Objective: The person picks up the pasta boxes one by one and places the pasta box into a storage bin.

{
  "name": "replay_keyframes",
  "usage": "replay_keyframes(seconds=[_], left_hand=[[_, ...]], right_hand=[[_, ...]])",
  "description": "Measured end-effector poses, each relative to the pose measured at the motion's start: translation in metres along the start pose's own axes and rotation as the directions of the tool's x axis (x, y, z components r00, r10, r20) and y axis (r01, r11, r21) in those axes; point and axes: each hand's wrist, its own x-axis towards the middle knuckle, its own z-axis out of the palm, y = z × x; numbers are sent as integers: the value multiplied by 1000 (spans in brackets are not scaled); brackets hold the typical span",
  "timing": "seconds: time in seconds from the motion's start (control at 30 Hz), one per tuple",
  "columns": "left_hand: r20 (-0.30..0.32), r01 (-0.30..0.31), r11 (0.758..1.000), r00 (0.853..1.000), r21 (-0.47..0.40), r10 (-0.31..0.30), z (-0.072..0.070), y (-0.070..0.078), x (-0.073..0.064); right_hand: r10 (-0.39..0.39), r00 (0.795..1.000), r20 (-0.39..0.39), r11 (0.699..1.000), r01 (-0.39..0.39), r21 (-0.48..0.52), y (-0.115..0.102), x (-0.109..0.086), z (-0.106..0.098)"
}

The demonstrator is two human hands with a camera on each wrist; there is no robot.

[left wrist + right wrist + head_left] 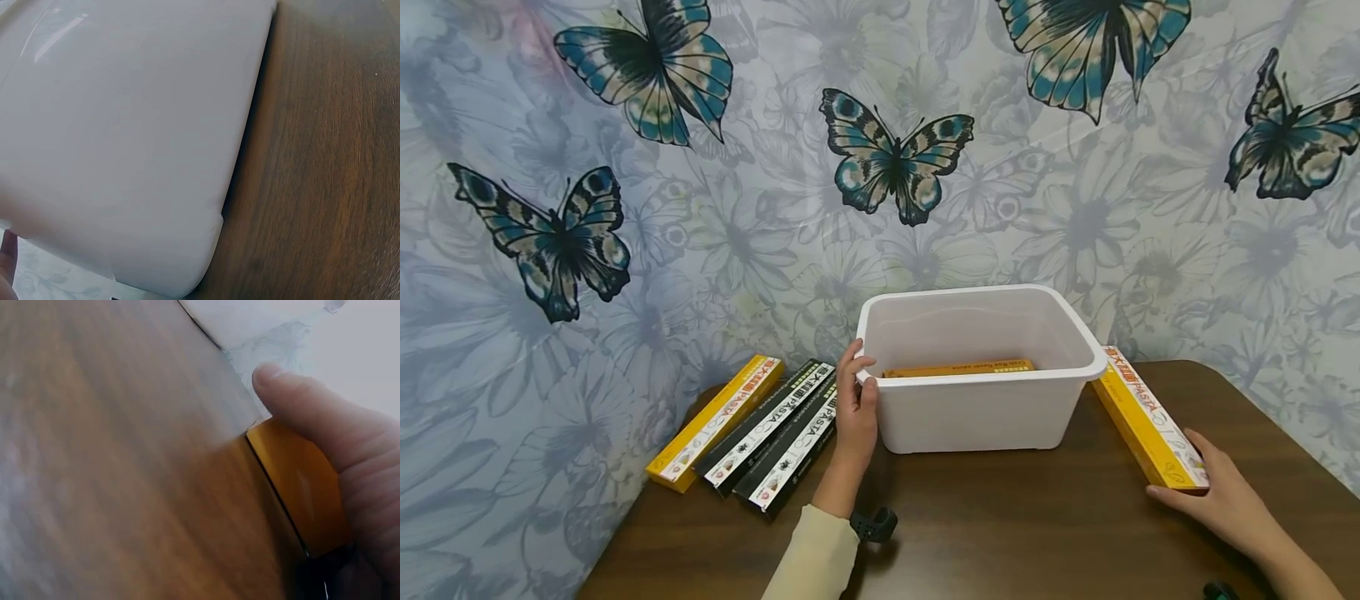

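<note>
Butterfly-print wall (790, 275) behind brown table (970, 525). Gripping yellow box (1141, 421) near end with right hand (1228, 498), thumb and fingers closed around it, right of white bin (973, 417). Holding bin's left near corner with left hand (856, 421). Inside: orange box (958, 368). Left of bin: yellow carton (715, 427), two black cartons (771, 429).
</note>
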Motion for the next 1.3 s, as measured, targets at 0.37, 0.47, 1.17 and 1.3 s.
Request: replay_keyframes(seconds=[0.37, 0.47, 1.17, 1.3], left_hand=[[-2, -21, 999, 1000, -32, 21, 3, -3, 2], [-10, -16, 1000, 1000, -24, 16, 2, -3, 1], [-10, -9, 1000, 1000, -14, 9, 0, -9, 0], [-16, -12, 1000, 1000, -10, 12, 1, -30, -1]], right_hand=[[51, 998, -31, 995, -54, -86, 1, 1, -2], [60, 996, -69, 993, -66, -97, -1, 1, -3], [305, 914, -269, 950, -271, 158, -13, -6, -10], [367, 877, -311, 916, -283, 283, -12, -9, -7]])
